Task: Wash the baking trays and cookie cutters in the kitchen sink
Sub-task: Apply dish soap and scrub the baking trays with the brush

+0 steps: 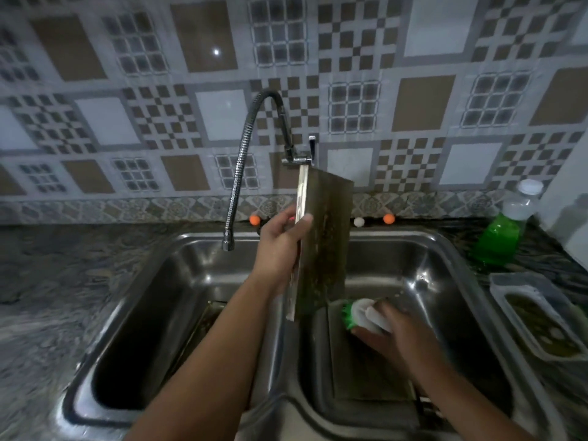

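A rectangular metal baking tray [324,246] stands on end above the divider of the double sink [178,249], its dirty face turned right. My left hand [280,246] grips its left rim about halfway up. My right hand [397,332] holds a white brush with green bristles [362,313] low in the right basin, the bristles close to the tray's bottom corner. Another flat tray [369,377] lies on the floor of the right basin under that hand. A dark tray edge [206,323] shows in the left basin.
A flexible chrome tap [241,173] arches over the left basin, no water visible. A bottle of green liquid [502,230] stands on the right counter. A clear rectangular container [541,319] sits beside the right basin. Small orange and white knobs line the back wall.
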